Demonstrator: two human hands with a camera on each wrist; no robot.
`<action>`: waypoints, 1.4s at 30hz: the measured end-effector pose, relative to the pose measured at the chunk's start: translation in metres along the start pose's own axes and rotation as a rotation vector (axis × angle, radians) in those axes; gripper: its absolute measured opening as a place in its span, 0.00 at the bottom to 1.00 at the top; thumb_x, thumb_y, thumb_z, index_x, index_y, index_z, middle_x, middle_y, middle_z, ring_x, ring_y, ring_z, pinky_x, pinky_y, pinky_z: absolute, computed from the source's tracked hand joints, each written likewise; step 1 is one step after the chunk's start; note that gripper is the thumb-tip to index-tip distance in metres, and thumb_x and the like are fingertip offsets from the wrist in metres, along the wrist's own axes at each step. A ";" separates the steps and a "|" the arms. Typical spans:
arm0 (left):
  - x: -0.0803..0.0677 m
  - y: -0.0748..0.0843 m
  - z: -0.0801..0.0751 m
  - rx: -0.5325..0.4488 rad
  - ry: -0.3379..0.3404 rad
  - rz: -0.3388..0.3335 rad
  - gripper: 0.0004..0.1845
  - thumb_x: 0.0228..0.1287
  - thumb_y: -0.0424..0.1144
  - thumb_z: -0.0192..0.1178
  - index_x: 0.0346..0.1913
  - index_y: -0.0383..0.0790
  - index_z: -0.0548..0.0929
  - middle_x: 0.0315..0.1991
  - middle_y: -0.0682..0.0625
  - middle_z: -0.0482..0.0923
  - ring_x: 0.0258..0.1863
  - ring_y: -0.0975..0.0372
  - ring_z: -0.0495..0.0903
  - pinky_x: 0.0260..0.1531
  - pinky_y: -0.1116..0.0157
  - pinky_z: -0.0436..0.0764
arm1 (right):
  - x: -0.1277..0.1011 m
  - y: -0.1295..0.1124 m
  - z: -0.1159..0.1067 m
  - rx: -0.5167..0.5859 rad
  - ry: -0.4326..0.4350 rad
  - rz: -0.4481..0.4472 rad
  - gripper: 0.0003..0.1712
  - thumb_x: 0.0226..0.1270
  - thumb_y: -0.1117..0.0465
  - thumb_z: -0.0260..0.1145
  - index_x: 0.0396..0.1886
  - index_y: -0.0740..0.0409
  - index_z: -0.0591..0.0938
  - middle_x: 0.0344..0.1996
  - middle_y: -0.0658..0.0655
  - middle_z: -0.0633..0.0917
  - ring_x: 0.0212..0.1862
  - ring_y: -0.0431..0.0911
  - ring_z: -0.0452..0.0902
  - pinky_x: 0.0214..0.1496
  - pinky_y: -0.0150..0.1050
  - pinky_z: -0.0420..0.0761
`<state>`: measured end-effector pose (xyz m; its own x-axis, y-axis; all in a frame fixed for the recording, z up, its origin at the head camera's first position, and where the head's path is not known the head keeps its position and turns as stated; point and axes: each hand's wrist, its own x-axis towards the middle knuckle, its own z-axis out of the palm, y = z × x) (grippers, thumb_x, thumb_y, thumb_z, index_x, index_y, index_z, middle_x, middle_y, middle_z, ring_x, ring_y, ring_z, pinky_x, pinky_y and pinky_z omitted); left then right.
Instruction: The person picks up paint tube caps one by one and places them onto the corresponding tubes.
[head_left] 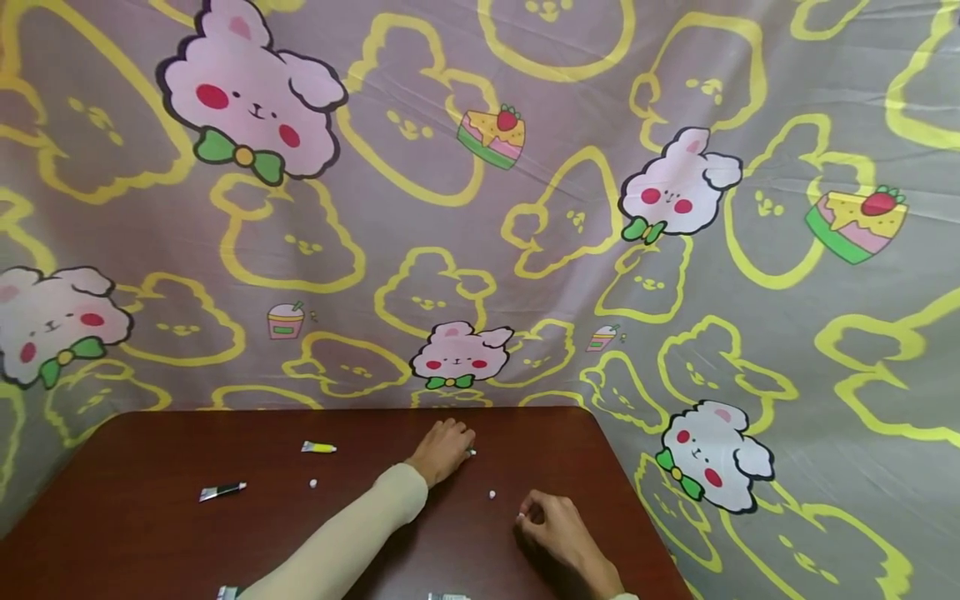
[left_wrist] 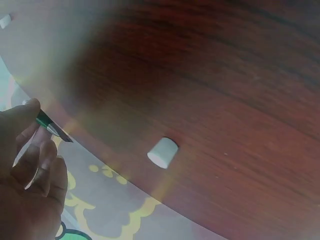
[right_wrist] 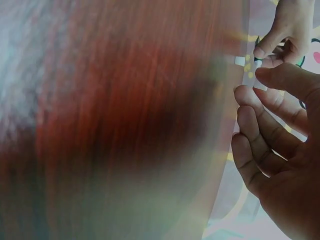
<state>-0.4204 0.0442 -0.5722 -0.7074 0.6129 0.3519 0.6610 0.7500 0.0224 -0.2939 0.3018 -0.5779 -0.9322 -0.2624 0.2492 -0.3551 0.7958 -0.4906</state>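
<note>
Head view | left hand (head_left: 442,448) pinches small tube (head_left: 470,453) | tube tip beyond grip

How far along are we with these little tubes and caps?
Done: a white cap and a second cap lie loose on the table, so some tubes look opened. In hand: the left hand pinches a small green tube; the right hand is curled, its hold unclear. Left: the yellow tube and black-capped tube lie untouched.

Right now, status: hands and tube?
Left hand pinches a small tube at the table's far edge. Right hand curled; contents unclear. White cap lies between.
</note>
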 end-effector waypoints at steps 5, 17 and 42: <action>-0.005 -0.001 -0.003 0.008 -0.014 -0.009 0.08 0.73 0.46 0.73 0.42 0.49 0.84 0.41 0.54 0.87 0.44 0.57 0.79 0.41 0.63 0.75 | 0.000 -0.002 -0.001 0.004 -0.008 0.008 0.07 0.60 0.63 0.76 0.31 0.47 0.85 0.23 0.35 0.85 0.28 0.25 0.77 0.34 0.30 0.78; -0.020 -0.008 -0.007 0.007 0.016 0.024 0.07 0.73 0.46 0.72 0.43 0.50 0.84 0.41 0.55 0.87 0.42 0.58 0.78 0.42 0.63 0.77 | 0.004 -0.006 0.003 -0.007 -0.009 -0.011 0.07 0.59 0.64 0.75 0.31 0.48 0.84 0.24 0.36 0.83 0.28 0.26 0.75 0.33 0.29 0.77; -0.060 -0.017 -0.027 0.040 0.090 0.106 0.10 0.69 0.46 0.76 0.39 0.50 0.82 0.36 0.56 0.84 0.37 0.60 0.81 0.38 0.65 0.76 | 0.006 -0.025 0.016 0.039 0.020 -0.063 0.08 0.57 0.65 0.74 0.31 0.47 0.85 0.24 0.36 0.84 0.28 0.25 0.74 0.33 0.29 0.77</action>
<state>-0.3828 -0.0123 -0.5683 -0.6076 0.6662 0.4325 0.7193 0.6924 -0.0560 -0.2922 0.2719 -0.5777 -0.9064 -0.3001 0.2971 -0.4160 0.7562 -0.5051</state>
